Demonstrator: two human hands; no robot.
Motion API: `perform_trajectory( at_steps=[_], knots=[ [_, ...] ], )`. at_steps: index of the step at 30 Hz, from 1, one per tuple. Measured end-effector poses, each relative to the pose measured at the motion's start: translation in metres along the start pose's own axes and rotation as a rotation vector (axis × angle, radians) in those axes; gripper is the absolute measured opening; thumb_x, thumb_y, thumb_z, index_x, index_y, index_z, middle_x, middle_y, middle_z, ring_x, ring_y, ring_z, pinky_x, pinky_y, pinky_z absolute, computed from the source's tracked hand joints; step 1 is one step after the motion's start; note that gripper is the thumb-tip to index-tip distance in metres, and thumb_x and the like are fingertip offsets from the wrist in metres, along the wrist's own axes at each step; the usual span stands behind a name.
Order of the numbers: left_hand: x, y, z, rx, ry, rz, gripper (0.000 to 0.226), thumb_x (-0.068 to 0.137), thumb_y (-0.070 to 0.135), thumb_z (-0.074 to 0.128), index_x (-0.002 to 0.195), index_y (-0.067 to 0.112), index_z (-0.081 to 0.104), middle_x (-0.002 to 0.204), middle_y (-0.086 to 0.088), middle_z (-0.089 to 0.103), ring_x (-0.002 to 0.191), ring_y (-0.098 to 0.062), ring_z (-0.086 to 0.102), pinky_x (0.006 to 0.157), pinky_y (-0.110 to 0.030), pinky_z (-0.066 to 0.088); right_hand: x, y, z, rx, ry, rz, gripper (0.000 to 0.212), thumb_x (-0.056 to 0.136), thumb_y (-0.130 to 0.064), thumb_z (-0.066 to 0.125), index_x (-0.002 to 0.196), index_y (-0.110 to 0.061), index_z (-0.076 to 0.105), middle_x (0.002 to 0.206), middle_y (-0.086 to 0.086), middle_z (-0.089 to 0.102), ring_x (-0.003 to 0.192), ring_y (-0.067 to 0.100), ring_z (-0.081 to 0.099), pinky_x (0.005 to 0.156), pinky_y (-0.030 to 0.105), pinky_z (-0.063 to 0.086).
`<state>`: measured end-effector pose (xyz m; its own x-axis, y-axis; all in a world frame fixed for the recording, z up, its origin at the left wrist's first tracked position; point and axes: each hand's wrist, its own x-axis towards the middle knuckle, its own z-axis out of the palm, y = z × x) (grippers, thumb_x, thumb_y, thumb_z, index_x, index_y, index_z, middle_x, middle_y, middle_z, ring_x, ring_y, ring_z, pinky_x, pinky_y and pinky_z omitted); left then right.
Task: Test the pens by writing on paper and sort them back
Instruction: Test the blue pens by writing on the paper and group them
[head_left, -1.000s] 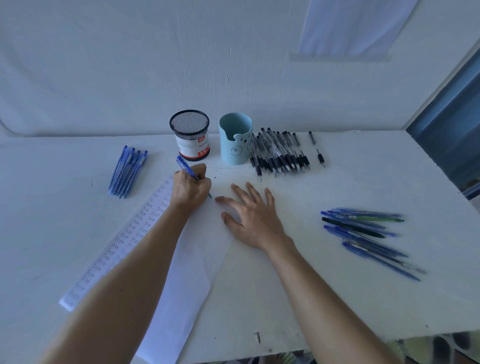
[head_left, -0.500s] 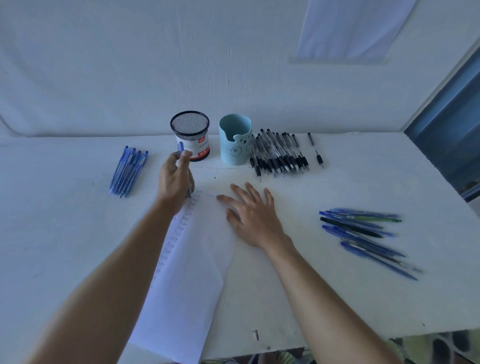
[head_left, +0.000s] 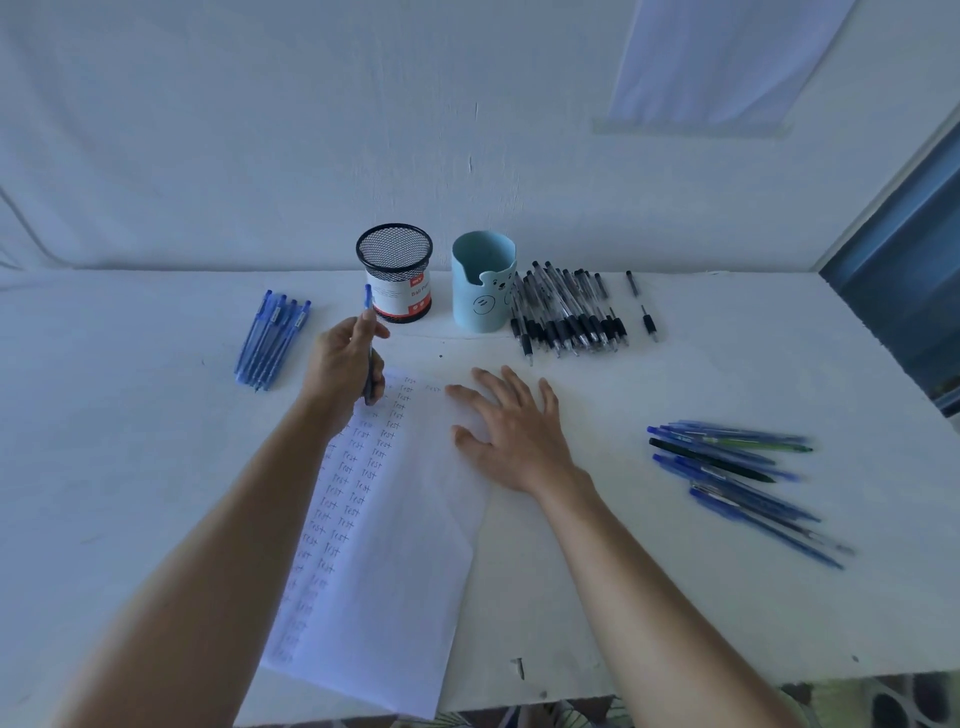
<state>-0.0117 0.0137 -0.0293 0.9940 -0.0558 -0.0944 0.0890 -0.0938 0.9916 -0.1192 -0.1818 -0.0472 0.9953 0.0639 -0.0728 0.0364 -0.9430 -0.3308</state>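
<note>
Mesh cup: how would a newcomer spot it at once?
At the far edge of the table, two cups stand side by side. The mesh cup is the left one. Unlike the blue bear cup, it is black wire mesh with a red-and-white label.

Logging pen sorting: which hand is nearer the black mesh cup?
Left. The left hand, holding a blue pen, is just in front of the mesh cup. The right hand lies flat on the paper, nearer the person and to the cup's right.
</note>
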Motion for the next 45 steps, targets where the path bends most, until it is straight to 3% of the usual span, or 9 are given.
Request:
perform_trajectory(
  at_steps=[4,8,12,17,28,33,37,42,45],
  knots=[
    [0.005,0.004,-0.009,0.357,0.141,-0.033,0.032,0.105,0.038,0.042,0.106,0.018,0.066,0.073,-0.006,0.05,0.064,-0.024,0.051,0.062,-0.032,0.043,0.005,-0.002,-0.003,0.044,-0.027,0.025,0.053,0.098,-0.048,0.041,0.149,-0.047,0.029,0.163,-0.013,0.014,0.152,0.015,0.0,0.119,0.056,-0.008],
    [0.014,0.007,-0.025,0.862,0.238,0.026,0.03,0.097,0.01,0.036,0.099,0.004,0.066,0.107,-0.021,0.054,0.101,-0.037,0.05,0.082,-0.038,0.036,0.008,-0.008,0.002,0.062,0.016,0.041,0.053,0.097,-0.043,0.04,0.149,-0.043,0.031,0.162,-0.008,0.017,0.152,0.019,0.002,0.117,0.06,-0.008],
    [0.019,0.002,-0.035,1.048,0.302,0.074,0.027,0.088,-0.005,0.049,0.108,-0.006,0.068,0.12,-0.028,0.055,0.104,-0.044,0.057,0.083,-0.044,0.046,0.008,-0.01,0.007,0.014,0.056,0.032,0.052,0.097,-0.049,0.037,0.148,-0.042,0.03,0.163,-0.007,0.015,0.152,0.019,0.003,0.116,0.062,-0.005],
    [0.023,-0.003,-0.047,1.093,0.405,0.127,0.023,0.083,-0.002,0.057,0.101,0.003,0.072,0.102,-0.023,0.068,0.095,-0.041,0.061,0.084,-0.043,0.045,0.009,-0.009,0.007,-0.025,0.046,0.026,0.061,0.093,-0.063,0.04,0.149,-0.042,0.028,0.165,-0.007,0.012,0.153,0.018,0.001,0.116,0.063,-0.004],
    [0.015,-0.005,-0.049,0.99,0.43,0.201,0.023,0.087,0.005,0.06,0.107,0.004,0.071,0.11,-0.02,0.067,0.105,-0.04,0.056,0.081,-0.044,0.048,0.01,-0.009,0.008,0.002,0.071,0.041,0.06,0.09,-0.061,0.044,0.146,-0.044,0.031,0.163,-0.011,0.016,0.152,0.016,0.003,0.116,0.061,-0.003],
    [-0.021,-0.003,-0.006,0.921,0.124,0.509,0.015,0.087,0.007,0.064,0.098,0.009,0.074,0.095,-0.01,0.071,0.097,-0.032,0.058,0.078,-0.04,0.051,0.01,-0.009,0.007,0.023,0.055,0.059,0.061,0.09,-0.06,0.046,0.147,-0.043,0.031,0.164,-0.012,0.015,0.152,0.013,0.002,0.117,0.059,-0.006],
    [-0.042,-0.016,0.029,0.913,-0.056,0.489,0.02,0.089,0.008,0.061,0.104,0.011,0.074,0.099,-0.008,0.069,0.098,-0.032,0.057,0.084,-0.039,0.047,0.008,-0.006,0.004,0.142,0.063,0.079,0.066,0.09,-0.05,0.055,0.149,-0.032,0.032,0.162,-0.012,0.021,0.152,0.01,0.008,0.119,0.051,-0.009],
    [-0.054,-0.027,0.049,0.982,-0.082,0.371,0.035,0.099,0.026,0.051,0.131,0.015,0.06,0.131,-0.007,0.055,0.126,-0.029,0.043,0.103,-0.038,0.031,0.0,0.006,-0.016,0.589,0.236,0.167,0.052,0.092,-0.016,0.059,0.141,-0.013,0.046,0.147,0.003,0.049,0.137,0.019,0.041,0.113,0.025,0.023],
    [-0.056,-0.027,0.053,1.036,-0.101,0.37,0.045,0.1,0.038,0.049,0.139,0.015,0.052,0.139,-0.006,0.049,0.133,-0.027,0.038,0.109,-0.039,0.029,-0.011,0.034,-0.028,0.382,0.366,0.127,0.036,0.087,-0.006,0.054,0.12,-0.015,0.065,0.127,0.004,0.065,0.121,0.025,0.057,0.102,0.033,0.04]
  ],
)
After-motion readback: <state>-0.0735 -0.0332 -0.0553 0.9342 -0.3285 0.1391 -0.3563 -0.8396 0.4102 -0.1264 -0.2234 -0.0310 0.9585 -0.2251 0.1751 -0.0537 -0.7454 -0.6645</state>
